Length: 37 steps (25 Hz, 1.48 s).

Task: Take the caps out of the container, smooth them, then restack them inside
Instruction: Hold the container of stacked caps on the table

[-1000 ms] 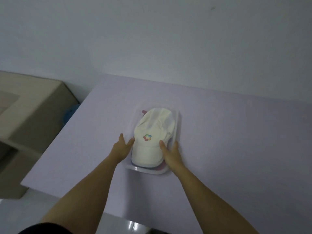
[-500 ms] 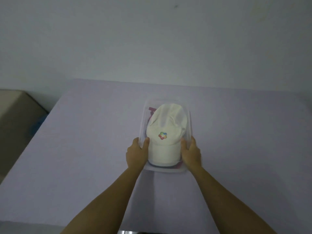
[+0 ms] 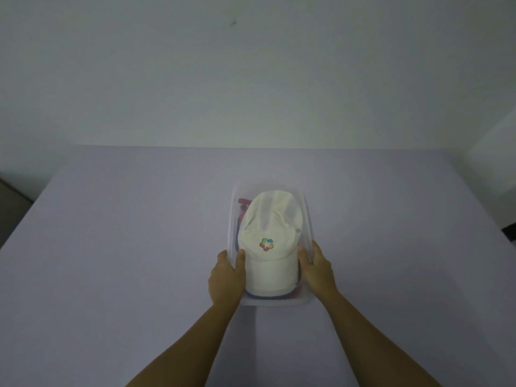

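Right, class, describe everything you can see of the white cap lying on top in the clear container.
The white cap is soft, cream-coloured fabric with a small multicoloured logo on its front and a brim pointing toward the person. Its crown is slightly creased and collapsed. It lies topmost in the clear container, over darker red and blue caps. The thumbs of the left hand and right hand touch its sides near the brim.

no lettering, colourful emblem (image 3: 266, 244) on cap (image 3: 269, 216)

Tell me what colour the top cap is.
Cream white cap, with a red, green, blue and yellow logo; head view.
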Motion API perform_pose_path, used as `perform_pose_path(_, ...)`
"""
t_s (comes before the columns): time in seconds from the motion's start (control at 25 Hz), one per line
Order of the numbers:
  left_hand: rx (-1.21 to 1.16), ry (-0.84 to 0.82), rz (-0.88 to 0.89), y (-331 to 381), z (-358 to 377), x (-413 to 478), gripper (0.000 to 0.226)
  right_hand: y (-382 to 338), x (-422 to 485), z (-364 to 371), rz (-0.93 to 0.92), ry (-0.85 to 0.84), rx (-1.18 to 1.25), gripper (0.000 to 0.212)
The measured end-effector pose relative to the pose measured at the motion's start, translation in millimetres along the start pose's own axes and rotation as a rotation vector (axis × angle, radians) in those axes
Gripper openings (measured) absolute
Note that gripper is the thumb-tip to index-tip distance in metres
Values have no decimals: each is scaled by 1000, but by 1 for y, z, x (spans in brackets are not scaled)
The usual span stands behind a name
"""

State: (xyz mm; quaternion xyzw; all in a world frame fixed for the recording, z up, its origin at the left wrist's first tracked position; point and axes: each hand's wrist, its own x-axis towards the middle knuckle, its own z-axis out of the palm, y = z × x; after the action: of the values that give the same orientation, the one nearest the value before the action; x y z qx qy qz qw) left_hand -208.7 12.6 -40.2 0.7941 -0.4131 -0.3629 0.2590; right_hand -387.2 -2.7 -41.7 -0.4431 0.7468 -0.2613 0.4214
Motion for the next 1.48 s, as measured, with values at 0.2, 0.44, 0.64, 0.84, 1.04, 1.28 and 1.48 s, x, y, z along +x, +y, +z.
perform_pose_path(0.2,-125,-32,-90,-8,4,5,65,0,2,0,48,-28,133,62)
perform_pose_path(0.44,-173,105,-159,-16,5,1,50,5,4,12,19,13,114,68)
perform_pose_path(0.64,-167,136,-189,-18,6,-8,52,5,6,13,-2,24,96,63)
perform_pose_path(0.84,-87,59,-240,-13,-3,-12,59,7,7,14,-12,27,66,62)
perform_pose_path(1.04,-22,7,-229,-13,-8,-9,58,10,8,14,-22,18,77,63)
perform_pose_path(1.28,45,-41,-199,1,-16,-10,58,6,8,7,16,4,184,58)
perform_pose_path(1.48,-145,21,-215,6,-14,-23,47,1,8,-5,82,-84,412,49)
